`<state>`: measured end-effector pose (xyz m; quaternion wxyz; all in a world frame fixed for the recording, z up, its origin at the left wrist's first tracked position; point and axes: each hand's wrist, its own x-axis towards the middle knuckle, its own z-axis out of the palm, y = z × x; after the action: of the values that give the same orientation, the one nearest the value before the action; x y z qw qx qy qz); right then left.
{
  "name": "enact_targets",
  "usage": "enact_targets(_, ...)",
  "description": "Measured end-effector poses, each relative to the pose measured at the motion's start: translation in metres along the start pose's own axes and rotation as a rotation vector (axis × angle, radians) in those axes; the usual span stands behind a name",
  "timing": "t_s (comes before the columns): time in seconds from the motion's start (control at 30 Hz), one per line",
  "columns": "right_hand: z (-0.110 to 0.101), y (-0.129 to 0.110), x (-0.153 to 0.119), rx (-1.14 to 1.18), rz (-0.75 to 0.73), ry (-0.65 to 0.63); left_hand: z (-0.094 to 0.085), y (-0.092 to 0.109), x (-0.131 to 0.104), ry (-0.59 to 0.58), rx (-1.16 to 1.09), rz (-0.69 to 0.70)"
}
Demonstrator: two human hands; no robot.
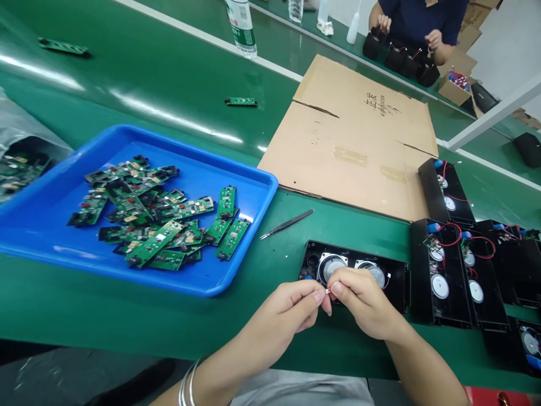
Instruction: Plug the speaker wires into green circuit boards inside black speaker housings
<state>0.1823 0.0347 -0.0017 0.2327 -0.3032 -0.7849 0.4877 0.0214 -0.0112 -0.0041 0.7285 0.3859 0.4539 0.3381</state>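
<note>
A small white wire connector [327,291] is pinched between the fingertips of both hands. My left hand [296,307] is closed on it from the left, thumb against forefinger. My right hand [361,299] meets it from the right, also closed, with a hint of red wire at the fingertips. Just behind and below the hands lies an open black speaker housing [397,290] with two round speakers, one of them a silver-grey cone [332,265] partly covered by my right hand. Fingers hide the rest of the wires.
Left of the hands, a blue tray [220,285] holds a pile of green circuit boards [154,242]. Tweezers [287,224] lie beside it. Flattened cardboard [355,141] covers the bench behind. Several black housings [442,282] stand at right. Across the bench, a person [416,25] handles black boxes.
</note>
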Motion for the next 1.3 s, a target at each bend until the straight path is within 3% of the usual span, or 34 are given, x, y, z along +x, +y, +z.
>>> enact_targets(0.17, 0.0, 0.002, -0.002, -0.114, -0.038, 0.06, 0.001, 0.0, 0.0, 0.066, -0.015, -0.005)
enact_targets(0.37, 0.002, 0.007, -0.006, -0.356, -0.345, 0.251, 0.005, -0.002, 0.0, 0.12, -0.008, 0.009)
enact_targets(0.6, 0.006, 0.01, -0.006, -0.594, -0.566, 0.296, 0.01, -0.002, 0.0, 0.142, 0.066, 0.043)
enact_targets(0.9, 0.014, 0.007, -0.007, -0.577, -0.478, 0.406, 0.013, -0.005, 0.001, 0.2, 0.175, 0.133)
enact_targets(1.07, 0.012, 0.003, -0.011, -0.43, -0.381, 0.39, 0.015, -0.008, -0.002, 0.322, 0.412, 0.351)
enact_targets(1.2, 0.009, 0.002, -0.014, -0.417, -0.396, 0.398, 0.019, -0.012, -0.004, 0.419, 0.556, 0.561)
enact_targets(1.3, 0.009, 0.001, -0.015, -0.462, -0.424, 0.401, 0.021, -0.013, -0.006, 0.446, 0.605, 0.639)
